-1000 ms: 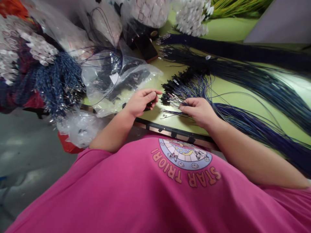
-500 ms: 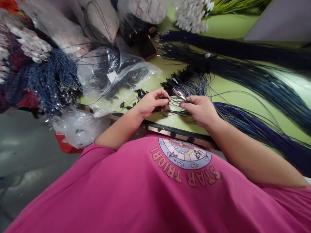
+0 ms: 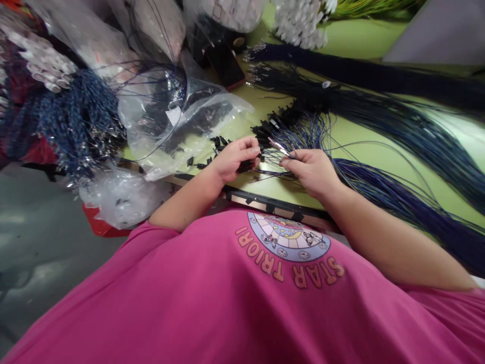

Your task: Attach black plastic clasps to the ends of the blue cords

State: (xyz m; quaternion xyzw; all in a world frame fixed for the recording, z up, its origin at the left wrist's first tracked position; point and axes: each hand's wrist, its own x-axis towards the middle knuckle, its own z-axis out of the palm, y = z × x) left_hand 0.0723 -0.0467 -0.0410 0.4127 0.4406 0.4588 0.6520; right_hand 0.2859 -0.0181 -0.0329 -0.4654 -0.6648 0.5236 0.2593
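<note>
My left hand is closed at the table's near edge, its fingers curled over small black connectors; how many it holds is hidden. A short way to the right, my right hand pinches a few thin wires between thumb and fingers. Their shiny terminal ends stick out to the upper left, toward my left hand. Just beyond the hands lies a heap of black connectors with blue wires attached. Loose black connectors are scattered left of my left hand.
A clear plastic bag lies at left, near a phone. Long dark wire bundles stretch across the green table at right. Blue wires with white connectors hang over the left side. The black-taped table edge runs before me.
My left hand has shifted slightly left, away from the right hand, and black connectors now show beneath its fingers. My right hand keeps its pinch on the wires, almost unmoved.
</note>
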